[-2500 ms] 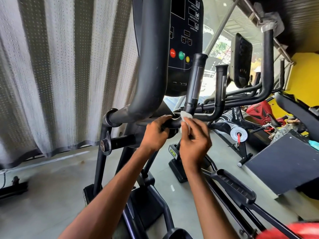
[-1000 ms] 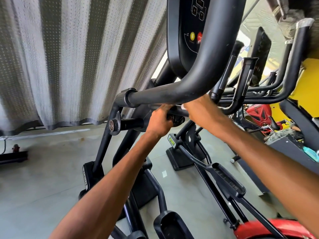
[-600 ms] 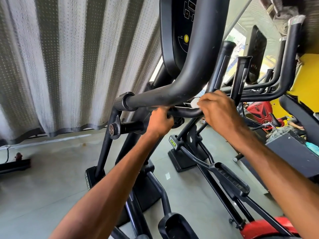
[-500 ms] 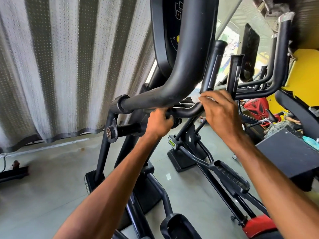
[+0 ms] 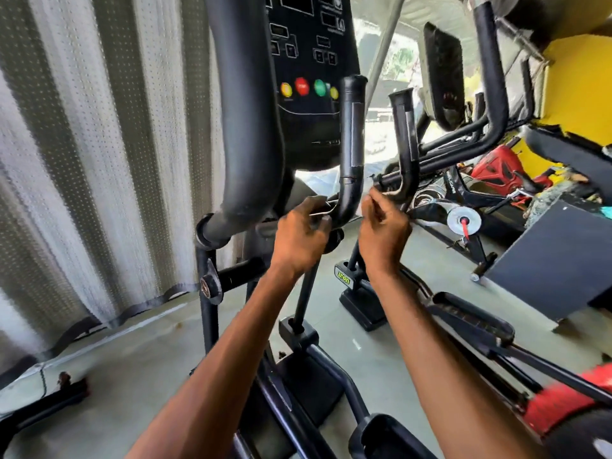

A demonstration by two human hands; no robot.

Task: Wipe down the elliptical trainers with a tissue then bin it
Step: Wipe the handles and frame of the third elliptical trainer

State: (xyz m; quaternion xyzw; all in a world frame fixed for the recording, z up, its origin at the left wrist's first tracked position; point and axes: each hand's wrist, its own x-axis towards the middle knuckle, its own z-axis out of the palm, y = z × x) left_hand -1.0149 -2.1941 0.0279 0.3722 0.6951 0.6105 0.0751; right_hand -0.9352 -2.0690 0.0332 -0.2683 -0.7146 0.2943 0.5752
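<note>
tissue (image 5: 318, 207) shows as a thin pale sheet, greyish in shadow, blurred and seen almost edge-on, just left of the bend in the black handlebar (image 5: 351, 144) of the elliptical trainer (image 5: 251, 127). a yellow-green label (image 5: 342, 279) on the next machine's base reads "iron", while the print on the console (image 5: 308, 54) above its coloured buttons (image 5: 302, 86) is too small to read. the left hand (image 5: 303, 240) pinches the tissue at its fingertips, and the right hand (image 5: 384, 233) hovers just right of the bend with fingers curled, whether round anything i cannot tell.
</note>
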